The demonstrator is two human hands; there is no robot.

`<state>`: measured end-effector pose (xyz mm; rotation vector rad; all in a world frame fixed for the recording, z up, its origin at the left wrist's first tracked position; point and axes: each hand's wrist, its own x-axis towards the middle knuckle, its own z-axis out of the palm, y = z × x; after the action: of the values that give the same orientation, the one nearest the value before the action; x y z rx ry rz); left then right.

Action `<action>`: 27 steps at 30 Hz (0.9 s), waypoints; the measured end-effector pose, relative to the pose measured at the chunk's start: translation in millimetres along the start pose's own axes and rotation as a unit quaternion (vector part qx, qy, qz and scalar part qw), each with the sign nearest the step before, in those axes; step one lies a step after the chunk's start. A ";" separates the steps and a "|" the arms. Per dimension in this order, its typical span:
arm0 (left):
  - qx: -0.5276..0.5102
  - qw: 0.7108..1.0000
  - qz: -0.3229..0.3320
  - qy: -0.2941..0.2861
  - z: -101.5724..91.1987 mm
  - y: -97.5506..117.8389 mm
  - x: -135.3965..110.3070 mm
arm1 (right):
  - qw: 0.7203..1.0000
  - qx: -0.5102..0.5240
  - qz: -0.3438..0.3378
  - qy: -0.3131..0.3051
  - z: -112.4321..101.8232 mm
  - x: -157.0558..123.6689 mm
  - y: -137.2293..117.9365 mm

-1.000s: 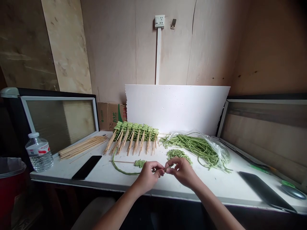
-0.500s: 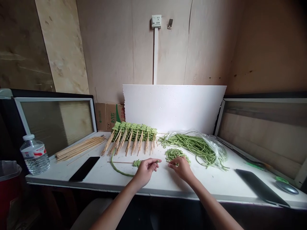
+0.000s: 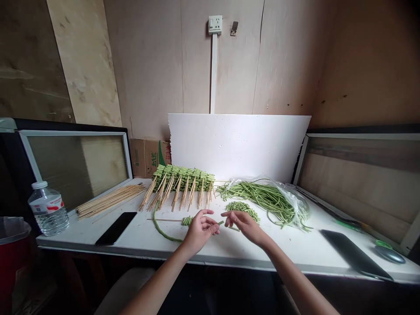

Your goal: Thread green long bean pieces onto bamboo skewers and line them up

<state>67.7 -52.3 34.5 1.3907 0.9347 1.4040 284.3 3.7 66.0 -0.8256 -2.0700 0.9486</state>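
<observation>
Two hands (image 3: 199,230) (image 3: 243,224), one separate long bean (image 3: 160,231)

There are two hands (image 3: 198,229) (image 3: 245,225), one cut-bean pile (image 3: 241,206) and one bottle (image 3: 48,210).

White across the worktop (image 3: 236,251); banded light and dark green on the skewered beans (image 3: 183,174) by the back edge; pale tan on the loose sticks (image 3: 110,200) towards the left edge; plain green on the long beans (image 3: 262,197) back right, paler green on the cut pieces (image 3: 242,205); black on the left-hand phone (image 3: 116,228) near the front edge; and there, front-left corner, red and white on the bottle label (image 3: 49,205)!
</observation>
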 end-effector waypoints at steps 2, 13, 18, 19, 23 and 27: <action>0.000 1.000 0.001 -0.010 0.0 -0.8 -0.8 | 0.999 -0.024 -0.026 -0.029 4.7 -3.2 -11.2; 0.136 0.989 0.024 -0.055 -6.8 9.6 -1.5 | 0.988 -0.107 -0.104 0.042 -3.2 -6.2 -20.0; 0.194 0.979 0.038 -0.055 -1.9 15.7 -5.8 | 0.975 -0.132 -0.171 0.047 4.0 -7.4 -18.5; 0.205 0.976 0.052 -0.056 -1.3 17.4 -6.6 | 0.972 -0.138 -0.182 0.048 6.3 -7.5 -18.8; 0.271 0.954 0.117 -0.048 -1.2 23.1 -9.0 | 0.964 -0.167 -0.200 0.054 14.5 -8.5 -21.5; 0.299 0.942 0.141 -0.050 -2.6 21.1 -9.5 | 0.963 -0.174 -0.199 0.060 21.0 -9.1 -22.3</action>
<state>62.5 -67.2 51.6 2.0984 1.1884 1.2842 266.9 -22.6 70.9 -0.5843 -2.2120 0.3157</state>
